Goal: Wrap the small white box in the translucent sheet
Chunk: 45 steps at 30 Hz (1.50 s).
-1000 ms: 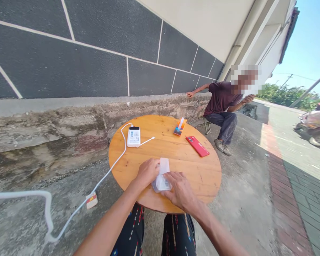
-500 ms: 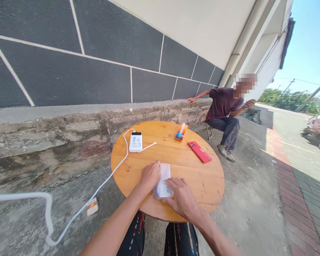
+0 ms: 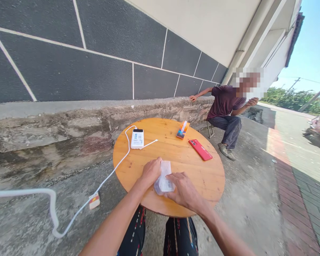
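A whitish, translucent packet (image 3: 164, 177) with a printed patch near its lower end lies on the near part of the round wooden table (image 3: 138, 163). My left hand (image 3: 152, 170) is closed on the packet's upper left edge, fingers curled. From the right, my right hand (image 3: 181, 186) grips its lower half, thumb by the near end and fingers over the top. What the packet contains I cannot make out. Beyond my hands, a red phone (image 3: 200, 149) lies camera side up at the right.
A white power bank (image 3: 137, 139) with a white cable (image 3: 109, 176) running off the table sits at the back left. An orange and blue box (image 3: 182, 130) stands at the back. A person (image 3: 226, 103) sits beyond the table by the wall. A small carton (image 3: 94, 201) lies on the ground.
My right hand's fingers have shifted slightly on the packet and are more bent. Both hands stay on it. The whole view has moved a little.
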### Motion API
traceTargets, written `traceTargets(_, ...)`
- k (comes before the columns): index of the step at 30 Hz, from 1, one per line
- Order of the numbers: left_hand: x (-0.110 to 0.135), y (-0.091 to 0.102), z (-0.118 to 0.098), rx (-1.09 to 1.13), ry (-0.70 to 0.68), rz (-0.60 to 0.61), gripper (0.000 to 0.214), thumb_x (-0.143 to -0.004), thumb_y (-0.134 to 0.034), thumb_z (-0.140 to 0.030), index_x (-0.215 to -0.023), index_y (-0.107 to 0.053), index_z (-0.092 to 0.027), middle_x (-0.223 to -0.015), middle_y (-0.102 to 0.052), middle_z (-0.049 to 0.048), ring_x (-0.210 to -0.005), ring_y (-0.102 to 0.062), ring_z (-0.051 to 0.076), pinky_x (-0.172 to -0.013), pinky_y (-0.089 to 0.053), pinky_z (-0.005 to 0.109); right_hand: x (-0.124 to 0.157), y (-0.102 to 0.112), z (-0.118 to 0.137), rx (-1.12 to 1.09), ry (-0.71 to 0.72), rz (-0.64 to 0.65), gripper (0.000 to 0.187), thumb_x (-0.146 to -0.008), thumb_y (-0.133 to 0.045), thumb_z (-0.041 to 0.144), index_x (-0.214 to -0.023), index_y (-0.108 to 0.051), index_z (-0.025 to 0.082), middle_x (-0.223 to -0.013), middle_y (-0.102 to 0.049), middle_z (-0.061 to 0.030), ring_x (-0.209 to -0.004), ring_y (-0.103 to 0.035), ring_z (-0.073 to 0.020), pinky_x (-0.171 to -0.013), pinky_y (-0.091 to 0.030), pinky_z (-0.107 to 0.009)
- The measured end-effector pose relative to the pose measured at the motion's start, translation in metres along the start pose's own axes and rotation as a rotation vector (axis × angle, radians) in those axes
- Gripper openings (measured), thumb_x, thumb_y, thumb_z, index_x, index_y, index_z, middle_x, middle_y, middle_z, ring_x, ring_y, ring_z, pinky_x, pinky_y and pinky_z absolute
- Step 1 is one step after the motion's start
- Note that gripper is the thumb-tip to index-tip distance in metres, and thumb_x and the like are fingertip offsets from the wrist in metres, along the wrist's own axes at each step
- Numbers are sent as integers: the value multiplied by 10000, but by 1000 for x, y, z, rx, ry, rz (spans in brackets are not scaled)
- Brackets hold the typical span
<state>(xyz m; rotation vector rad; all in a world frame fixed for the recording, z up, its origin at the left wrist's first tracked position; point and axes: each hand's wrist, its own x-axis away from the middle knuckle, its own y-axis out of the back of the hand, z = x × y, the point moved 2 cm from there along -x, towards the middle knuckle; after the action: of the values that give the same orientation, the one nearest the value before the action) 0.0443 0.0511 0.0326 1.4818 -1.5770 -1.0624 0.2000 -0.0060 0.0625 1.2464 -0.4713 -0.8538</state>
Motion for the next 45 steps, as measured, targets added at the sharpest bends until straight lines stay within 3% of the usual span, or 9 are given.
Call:
traceTargets(6,1,-1,5,77,6,-6,256,-845,-417,-143,-1059,-532,-225,-997,-684,57,-950,-624,198,-741,-407,268,-20,11,-14,-84,-39,125,414,-705,-722,400,-1053,-661,185,-996,-696,-76,-881,-626,-238,-774,-407,-306)
traceTargets(11,-1,3,9,180,-15,-15,292,-797,-469,-122,-1059,-549,-225,-908,-686,38,-876,-624,181,-711,-403,255,-38,22,-22,-270,-30,313,277,-721,-706,382,-938,-685,210,-905,-700,-11,-815,-627,-197,-696,-419,-256)
traceTargets(17,3,8,17,326,-45,-43,234,-779,-448,-151,-945,-608,-193,-774,-668,0,-716,-592,132,-614,-379,215,-25,11,-17,-165,-46,148,475,-701,-737,410,-1108,-641,184,-1084,-663,-79,-943,-610,-241,-807,-428,-316)
traceTargets(23,12,3,14,360,-47,-53,280,-815,-436,-299,-680,-635,-156,-655,-628,0,-640,-535,126,-575,-337,221,-7,0,-4,-15,-10,31,417,-754,-697,344,-1130,-622,180,-1076,-642,-101,-996,-584,-248,-866,-388,-348)
traceTargets(27,10,1,11,306,-16,-39,259,-774,-460,-279,-605,-616,-163,-595,-601,-9,-602,-514,119,-549,-308,224,-4,1,-2,-8,-5,13,400,-763,-686,335,-1127,-618,183,-1067,-642,-95,-985,-583,-242,-862,-382,-343)
traceTargets(36,1,10,9,98,83,72,144,-694,-547,-256,-639,-670,-206,-694,-697,30,-681,-612,168,-555,-356,231,-20,9,-15,-104,11,110,388,-738,-712,412,-1053,-657,195,-1067,-664,-75,-940,-606,-230,-807,-415,-305)
traceTargets(45,-7,18,13,32,55,129,133,-688,-573,-263,-670,-691,-203,-790,-717,90,-772,-653,232,-649,-439,284,-51,21,-31,-249,20,358,341,-759,-675,458,-997,-692,214,-981,-665,-39,-865,-597,-210,-741,-430,-285)
